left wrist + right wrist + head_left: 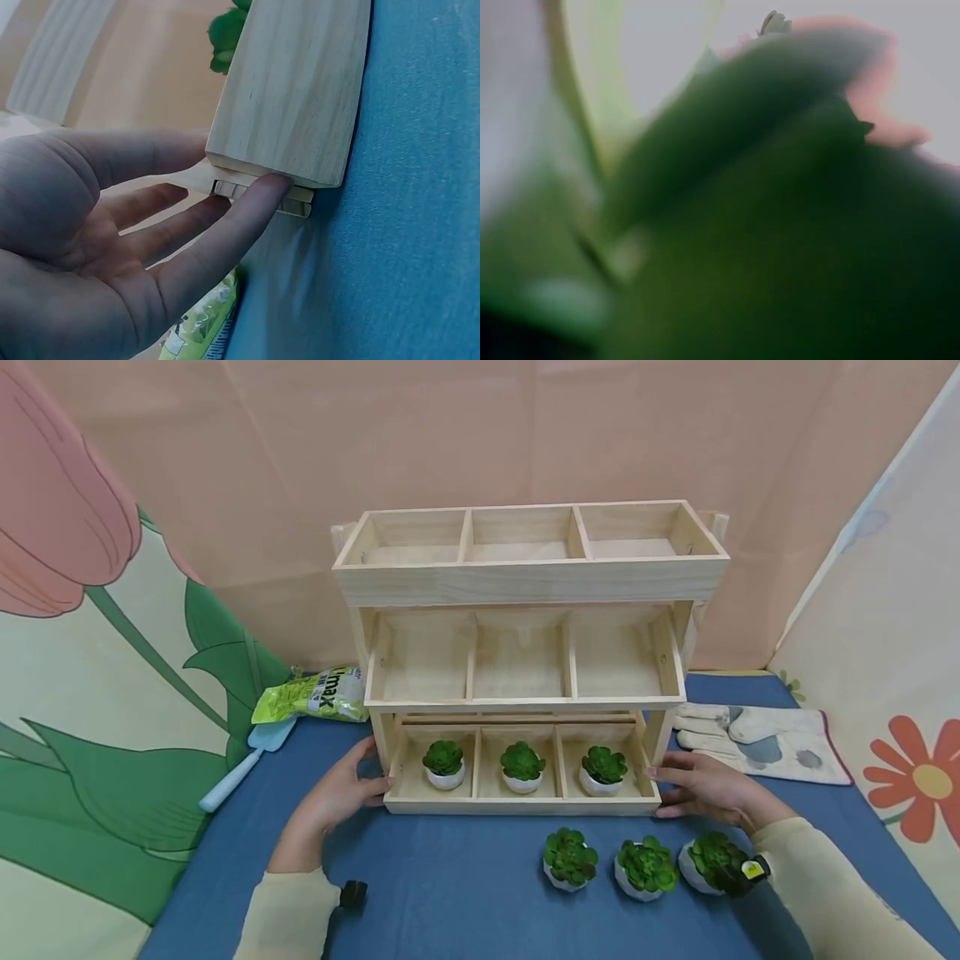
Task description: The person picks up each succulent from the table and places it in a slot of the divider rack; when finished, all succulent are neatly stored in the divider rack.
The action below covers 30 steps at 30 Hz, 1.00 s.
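Observation:
A pale wooden shelf (525, 585) has three tiers, each split into three compartments. Three small green succulents, one of them the middle succulent (522, 760), sit in white pots, one per compartment of the bottom tray (521, 807). My left hand (337, 793) touches the tray's left end; in the left wrist view its fingers (225, 240) are extended against the wooden corner. At the opposite end, my right hand (708, 789) touches the tray with fingers fairly straight. Dark green leaves (742, 247) blur and hide that hand's work in the right wrist view.
In front of the shelf stand three more potted succulents, including a near one (647, 864), the rightmost (708, 864) close to my right wrist. Work gloves (772, 743) lie at right. A green bag (315, 695) and a light-blue trowel (243, 768) lie at left on the blue cloth (435, 885).

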Tool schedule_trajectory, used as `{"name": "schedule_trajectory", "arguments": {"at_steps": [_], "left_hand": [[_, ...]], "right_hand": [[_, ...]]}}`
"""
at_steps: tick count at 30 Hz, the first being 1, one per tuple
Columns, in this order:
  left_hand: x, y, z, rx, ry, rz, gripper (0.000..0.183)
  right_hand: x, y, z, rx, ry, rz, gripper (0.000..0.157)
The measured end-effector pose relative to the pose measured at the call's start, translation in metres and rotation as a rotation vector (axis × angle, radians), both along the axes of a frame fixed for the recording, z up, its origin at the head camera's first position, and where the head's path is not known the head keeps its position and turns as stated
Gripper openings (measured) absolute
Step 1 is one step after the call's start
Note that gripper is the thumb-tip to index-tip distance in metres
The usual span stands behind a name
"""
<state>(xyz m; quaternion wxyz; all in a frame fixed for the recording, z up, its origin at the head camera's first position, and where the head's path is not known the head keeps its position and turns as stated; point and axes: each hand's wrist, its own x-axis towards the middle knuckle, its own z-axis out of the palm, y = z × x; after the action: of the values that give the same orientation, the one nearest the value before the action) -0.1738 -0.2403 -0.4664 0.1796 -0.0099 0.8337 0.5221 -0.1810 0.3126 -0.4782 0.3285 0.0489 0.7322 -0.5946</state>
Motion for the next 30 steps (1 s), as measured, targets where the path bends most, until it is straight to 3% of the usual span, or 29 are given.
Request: {"name": "schedule_trajectory", "arguments": {"at_steps": [7,15,19,23,27,30], "left_hand": [[-0.002,-0.002,0.001,0.008,0.001,-0.001,0.085],[-0.001,-0.001,0.003,0.011,0.005,-0.016,0.086],[-0.001,-0.001,0.004,0.007,0.014,-0.03,0.087],[-0.002,0.0,0.004,0.002,0.016,-0.032,0.087],[-0.002,0.0,0.001,-0.007,0.013,-0.027,0.086],[-0.001,-0.001,0.001,-0.008,0.011,-0.023,0.086]], "right_hand": [[0.0,-0.005,0.003,0.021,-0.004,-0.017,0.084],[0.003,-0.006,0.015,0.056,0.027,0.016,0.074],[0.008,-0.006,0.028,0.137,0.058,0.01,0.083],[0.018,-0.004,0.048,0.254,0.161,0.026,0.092],[0.033,0.001,0.066,0.352,0.305,0.053,0.086],[0.048,0.003,0.074,0.494,0.405,0.055,0.085]]}}
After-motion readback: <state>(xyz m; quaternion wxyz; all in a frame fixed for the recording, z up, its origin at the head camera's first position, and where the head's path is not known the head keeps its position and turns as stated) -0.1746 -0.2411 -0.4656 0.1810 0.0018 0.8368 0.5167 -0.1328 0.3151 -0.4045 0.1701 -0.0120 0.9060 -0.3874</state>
